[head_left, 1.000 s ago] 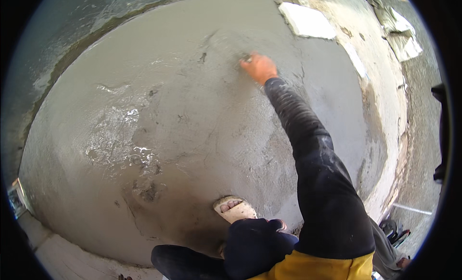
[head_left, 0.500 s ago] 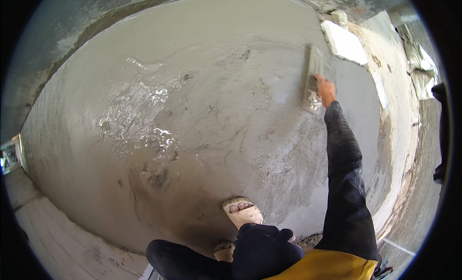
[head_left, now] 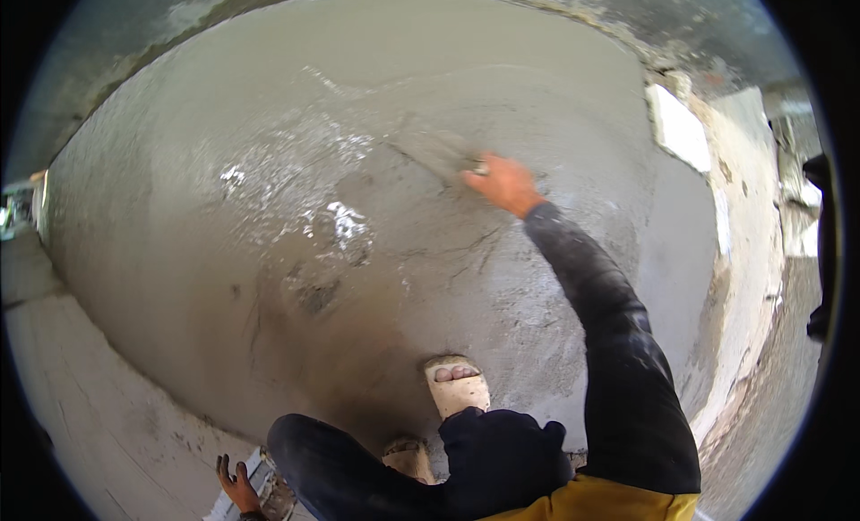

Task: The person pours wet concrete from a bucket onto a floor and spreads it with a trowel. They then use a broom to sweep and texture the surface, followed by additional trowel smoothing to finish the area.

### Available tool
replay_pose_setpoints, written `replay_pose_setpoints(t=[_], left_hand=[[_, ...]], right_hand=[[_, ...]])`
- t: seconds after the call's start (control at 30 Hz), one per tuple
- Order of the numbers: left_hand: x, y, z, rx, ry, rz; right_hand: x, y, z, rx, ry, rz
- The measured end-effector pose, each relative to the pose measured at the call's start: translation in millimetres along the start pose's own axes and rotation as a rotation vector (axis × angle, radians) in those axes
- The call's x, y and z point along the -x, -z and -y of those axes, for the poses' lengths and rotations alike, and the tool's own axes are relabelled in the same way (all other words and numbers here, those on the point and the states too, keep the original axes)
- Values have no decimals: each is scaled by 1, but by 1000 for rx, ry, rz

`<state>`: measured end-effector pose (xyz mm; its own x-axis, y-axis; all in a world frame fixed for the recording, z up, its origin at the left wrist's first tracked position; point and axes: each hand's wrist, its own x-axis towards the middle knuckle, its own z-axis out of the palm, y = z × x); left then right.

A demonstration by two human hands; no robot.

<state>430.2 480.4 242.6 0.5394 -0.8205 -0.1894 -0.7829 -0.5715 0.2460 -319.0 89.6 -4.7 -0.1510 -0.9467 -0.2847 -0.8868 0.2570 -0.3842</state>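
Note:
My right hand (head_left: pixel 507 186) is closed round the handle of a finishing trowel (head_left: pixel 432 152). The trowel's long blade lies on wet grey cement (head_left: pixel 537 109) and is smeared by motion. My right arm reaches forward over the middle of the cement. At the lower left, beside my bent knee, my left hand (head_left: pixel 240 487) shows with its fingers apart and nothing in them. A pale, metal-looking piece (head_left: pixel 235 494) is right by it.
My sandalled foot (head_left: pixel 457 391) stands on the cement. A white slab (head_left: pixel 678 129) lies at the right edge, near a rough pale ledge (head_left: pixel 748 225). Walls border the far side, and a pale slab (head_left: pixel 116 404) runs along the left. Watery, shiny patches mark the cement.
My right hand has swept the trowel leftward from beside the white slab, and the blade has turned. My left hand has come into view at the lower left. The view has shifted slightly.

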Motion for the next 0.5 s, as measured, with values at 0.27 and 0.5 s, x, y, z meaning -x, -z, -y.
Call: replay_pose_setpoints(t=[0.27,0.5], left_hand=[[70,8,40,-313,118,-161],[63,-21,20,-262,-38,-181]], right_hand=[[-50,12,-73,-445,-528,-94],[-22,-43,133,-361,131,308]])
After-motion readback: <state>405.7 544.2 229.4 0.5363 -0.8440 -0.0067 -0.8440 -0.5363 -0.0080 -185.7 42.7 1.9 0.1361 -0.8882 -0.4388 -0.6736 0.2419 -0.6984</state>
